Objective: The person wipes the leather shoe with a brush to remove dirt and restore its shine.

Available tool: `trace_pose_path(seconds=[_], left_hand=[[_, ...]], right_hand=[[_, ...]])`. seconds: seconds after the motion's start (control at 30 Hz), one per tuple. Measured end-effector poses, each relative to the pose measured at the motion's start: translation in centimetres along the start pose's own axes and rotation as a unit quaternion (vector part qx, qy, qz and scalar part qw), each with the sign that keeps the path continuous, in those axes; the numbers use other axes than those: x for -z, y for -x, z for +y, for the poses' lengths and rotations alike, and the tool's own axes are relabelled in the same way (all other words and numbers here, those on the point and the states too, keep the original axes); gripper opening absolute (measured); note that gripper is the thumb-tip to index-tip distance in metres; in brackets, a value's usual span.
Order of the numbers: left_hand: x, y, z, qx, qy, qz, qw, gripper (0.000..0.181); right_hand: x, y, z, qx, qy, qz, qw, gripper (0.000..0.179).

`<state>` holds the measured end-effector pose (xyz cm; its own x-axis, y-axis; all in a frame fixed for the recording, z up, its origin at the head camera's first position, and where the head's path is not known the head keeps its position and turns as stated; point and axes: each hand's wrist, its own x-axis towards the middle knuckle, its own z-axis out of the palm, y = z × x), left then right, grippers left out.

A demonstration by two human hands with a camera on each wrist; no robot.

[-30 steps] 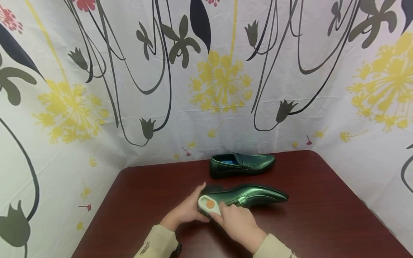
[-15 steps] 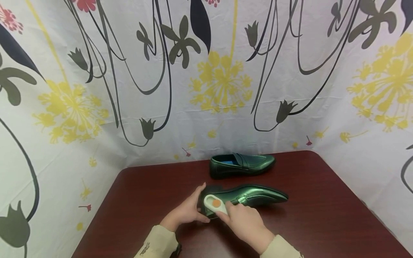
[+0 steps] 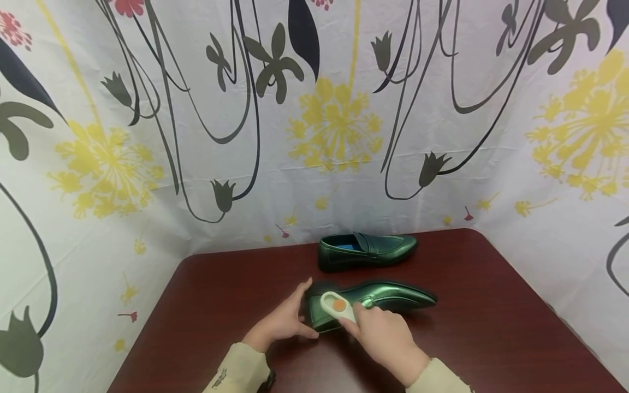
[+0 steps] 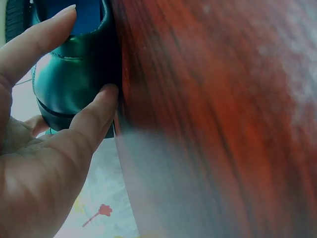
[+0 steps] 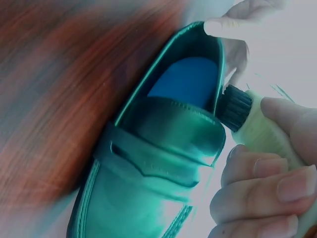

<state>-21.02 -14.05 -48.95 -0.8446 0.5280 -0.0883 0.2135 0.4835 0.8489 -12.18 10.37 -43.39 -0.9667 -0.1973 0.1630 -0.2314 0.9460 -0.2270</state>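
A shiny green loafer (image 3: 405,295) lies tipped on its side on the table, toe to the right. Its heel sits in my left hand (image 3: 281,323), thumb on one side and fingers on the other; the left wrist view shows a finger along the heel (image 4: 67,82). My right hand (image 3: 385,335) grips a pale shoe brush (image 3: 349,312) with an orange dot. In the right wrist view, the brush's black bristles (image 5: 236,107) meet the shoe's side just below the opening, near the blue insole (image 5: 185,82).
A second green loafer (image 3: 388,252) stands upright behind the first, close to the far edge of the dark red-brown table (image 3: 221,289). White fabric (image 3: 275,147) printed with flowers hangs around the back and sides.
The brush and my right hand have slid rightward along the shoe's side, from the heel toward the middle. My left hand and both loafers stay in place.
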Motion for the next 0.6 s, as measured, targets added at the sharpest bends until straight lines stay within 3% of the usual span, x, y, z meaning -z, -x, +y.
trace_pose_path(seconds=[0.17,0.4,0.6], left_hand=[[0.0,0.1,0.0,0.007,0.011,-0.002,0.9999,0.123],[0.1,0.2,0.2,0.017,0.031,-0.006,0.9994,0.124],[-0.1,0.1,0.3,0.024,0.038,-0.008,0.9989,0.125]], right_hand=[[0.3,0.1,0.9,-0.006,0.013,0.018,0.9997,0.039],[1.3,0.3,2.0,-0.036,0.007,0.003,0.9993,0.038],[1.4,0.5,2.6,-0.032,0.019,0.026,0.9989,0.04]])
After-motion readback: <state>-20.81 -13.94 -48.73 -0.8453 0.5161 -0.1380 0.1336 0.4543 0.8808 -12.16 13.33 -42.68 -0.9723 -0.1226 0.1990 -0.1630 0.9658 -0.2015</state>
